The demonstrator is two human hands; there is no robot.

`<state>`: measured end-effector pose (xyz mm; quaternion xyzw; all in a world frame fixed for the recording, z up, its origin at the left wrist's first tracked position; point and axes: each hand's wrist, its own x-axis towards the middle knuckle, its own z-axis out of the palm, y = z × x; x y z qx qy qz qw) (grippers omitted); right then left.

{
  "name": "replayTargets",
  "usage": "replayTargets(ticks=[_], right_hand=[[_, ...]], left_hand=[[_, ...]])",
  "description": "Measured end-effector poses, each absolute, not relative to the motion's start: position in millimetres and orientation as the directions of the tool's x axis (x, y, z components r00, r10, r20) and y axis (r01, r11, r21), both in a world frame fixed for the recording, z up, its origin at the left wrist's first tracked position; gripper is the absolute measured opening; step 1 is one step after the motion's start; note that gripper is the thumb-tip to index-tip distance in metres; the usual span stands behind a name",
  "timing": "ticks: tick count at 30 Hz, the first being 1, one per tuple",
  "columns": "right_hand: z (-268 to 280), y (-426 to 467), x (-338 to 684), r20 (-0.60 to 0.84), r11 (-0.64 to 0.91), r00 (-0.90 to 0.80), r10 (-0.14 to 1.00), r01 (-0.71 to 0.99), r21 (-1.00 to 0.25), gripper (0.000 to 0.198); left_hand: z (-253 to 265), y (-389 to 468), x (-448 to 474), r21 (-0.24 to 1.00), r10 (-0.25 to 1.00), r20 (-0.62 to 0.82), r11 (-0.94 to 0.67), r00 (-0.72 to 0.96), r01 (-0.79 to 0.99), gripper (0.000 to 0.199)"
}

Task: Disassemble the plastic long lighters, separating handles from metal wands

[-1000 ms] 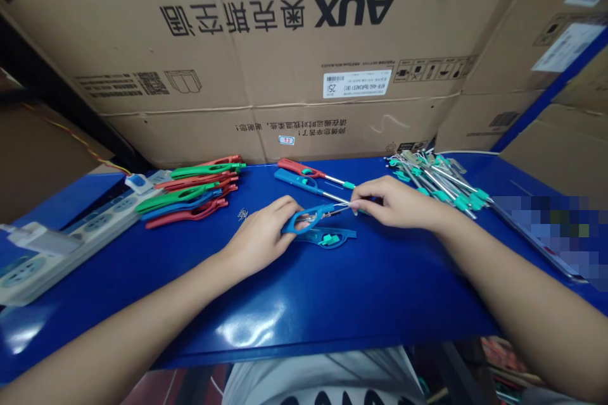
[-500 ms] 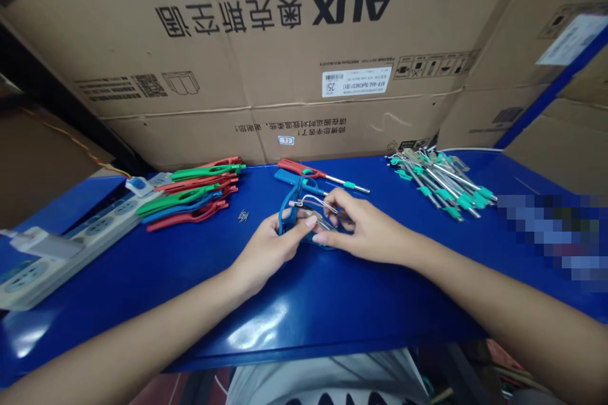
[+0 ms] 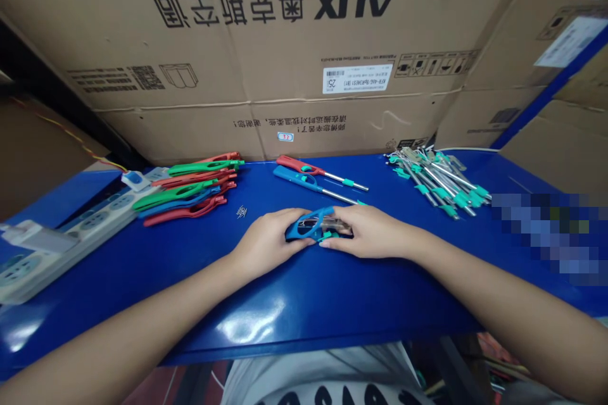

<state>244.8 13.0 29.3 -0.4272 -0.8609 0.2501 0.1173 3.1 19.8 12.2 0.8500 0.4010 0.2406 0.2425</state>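
Note:
Low over the table's middle, a blue gas lighter (image 3: 304,228) is held between both hands. Its looped casing shows a dark, clear inner part (image 3: 335,224) and a teal trigger piece (image 3: 327,236). My left hand (image 3: 268,235) is closed round the casing's left end. Thumb and fingers of my right hand (image 3: 368,231) grip the right end, by the inner part and trigger; the hand hides what lies further right. Just beyond my hands lie a red lighter (image 3: 297,165) and another blue lighter (image 3: 297,177), both with metal tubes.
On the left, several red, green and blue lighter casings (image 3: 190,192) are stacked beside a power strip (image 3: 102,218). Small screws (image 3: 242,211) lie near my left hand. Metal tubes with teal pieces (image 3: 439,180) are piled at right. A cardboard box (image 3: 266,76) walls off the back.
White wires and the metal tube seen in my hands earlier are now out of sight. The blue casing has tipped flatter, and both hands have closed nearer together around it.

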Motion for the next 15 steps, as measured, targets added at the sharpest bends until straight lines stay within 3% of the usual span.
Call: replayTargets(ticks=[3, 7, 9, 12, 15], right_hand=[[27, 17, 245, 0.032, 0.492, -0.574, 0.818, 0.671, -0.554, 0.017], [30, 31, 257, 0.191, 0.472, -0.467, 0.863, 0.614, -0.633, 0.022], [33, 40, 269, 0.200, 0.452, -0.428, 0.881, 0.639, -0.623, 0.024], [41, 54, 296, 0.195, 0.337, -0.275, 0.941, 0.802, -0.493, 0.021], [49, 69, 333, 0.262, 0.027, 0.048, 0.964, 0.961, -0.275, 0.023]], left_hand=[[13, 23, 1, 0.633, 0.822, 0.176, -0.516, 0.542, 0.577, 0.035], [19, 27, -7, 0.616, 0.845, 0.110, -0.471, 0.523, 0.632, 0.028], [21, 28, -9, 0.590, 0.838, 0.128, -0.494, 0.530, 0.638, 0.028], [24, 26, -9, 0.566, 0.818, 0.182, -0.541, 0.546, 0.622, 0.041], [25, 22, -7, 0.576, 0.793, 0.209, -0.573, 0.573, 0.583, 0.047]])
